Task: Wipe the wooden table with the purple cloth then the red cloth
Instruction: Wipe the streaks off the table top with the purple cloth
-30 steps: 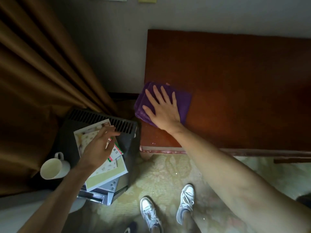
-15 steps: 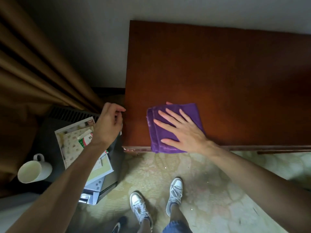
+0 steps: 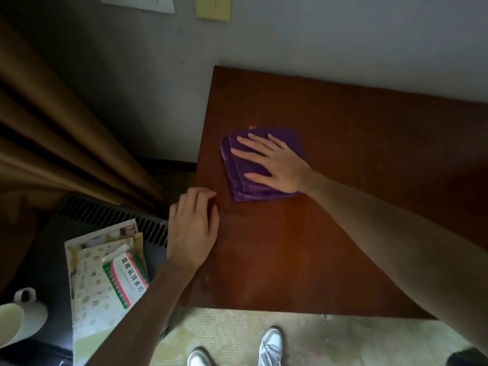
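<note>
Purple folded cloth (image 3: 247,178) lies near the left edge of the reddish-brown wooden table (image 3: 343,233), flattened under the right hand (image 3: 277,165), whose fingers are spread straight. Broad bare tabletop stretches rightward and toward the near edge. The left hand (image 3: 194,231) rests at the table's left edge, fingers loosely curled, holding nothing.

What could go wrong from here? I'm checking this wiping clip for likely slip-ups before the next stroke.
The purple cloth lies folded in layers under the flat right hand; a hard stroke could bunch or unfold it. It sits near the wooden table's left edge, so a leftward sweep might carry it off. The left hand rests at that edge beside the stacked papers and the mug; pulling back carelessly could knock them.
</note>
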